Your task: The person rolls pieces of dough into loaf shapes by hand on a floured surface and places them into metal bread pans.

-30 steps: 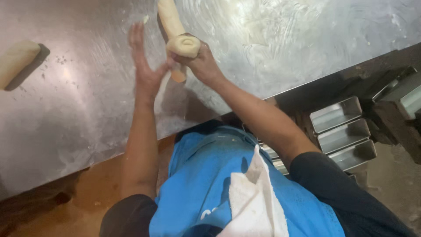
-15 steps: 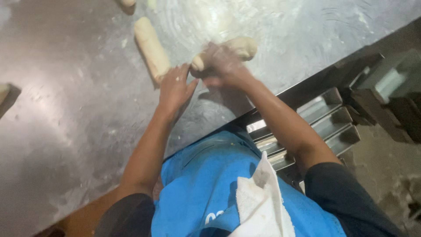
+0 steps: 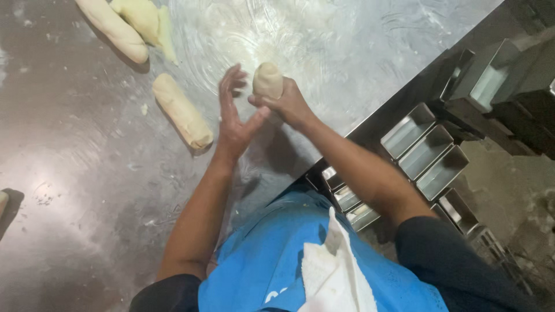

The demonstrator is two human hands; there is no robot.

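My right hand (image 3: 284, 103) grips a pale dough roll (image 3: 267, 80) and holds it upright above the floured steel table (image 3: 87, 173). My left hand (image 3: 234, 115) stands beside it with fingers spread and palm facing the dough, the heel of the hand close to my right thumb. A second rolled dough log (image 3: 181, 110) lies on the table just left of my left hand. A longer dough log (image 3: 111, 28) and a rough lump of dough (image 3: 144, 20) rest at the far left of the table.
Several empty metal loaf tins (image 3: 425, 151) are stacked below the table's right edge, with dark machinery (image 3: 509, 86) behind them. A white cloth (image 3: 332, 271) hangs on my blue apron. A bit of dough (image 3: 3, 202) shows at the left border.
The dough roll in my right hand went from lying low near the table to standing upright between my hands. My left hand lifted and opened. The view shifted, showing more dough at top left.
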